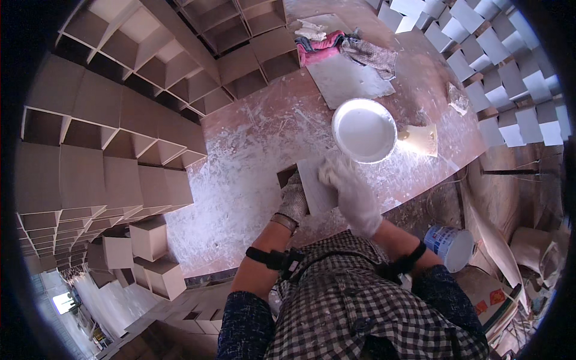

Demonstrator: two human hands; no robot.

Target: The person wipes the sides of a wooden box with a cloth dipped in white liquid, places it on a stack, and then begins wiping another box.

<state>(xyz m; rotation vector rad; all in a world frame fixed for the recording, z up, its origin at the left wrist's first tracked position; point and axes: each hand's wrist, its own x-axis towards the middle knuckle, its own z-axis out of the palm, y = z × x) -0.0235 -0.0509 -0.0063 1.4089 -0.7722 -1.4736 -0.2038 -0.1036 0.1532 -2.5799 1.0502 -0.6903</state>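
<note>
- The left hand point(293, 201), gloved, is clamped on the near left edge of a small open box point(312, 187) stood on the paint-smeared table point(240, 180).
- The right hand point(354, 195), in a white glove, is pressed onto the box's upper face; what it grips cannot be told.
- A white bowl point(364, 130) of white paint is seen just beyond the box.
- Brown boxes point(120, 138) are stacked left of the bowl; white-coated boxes point(504, 78) are stacked to its right.
- A bucket point(451, 246) is seen below the table edge, near the right forearm.
</note>
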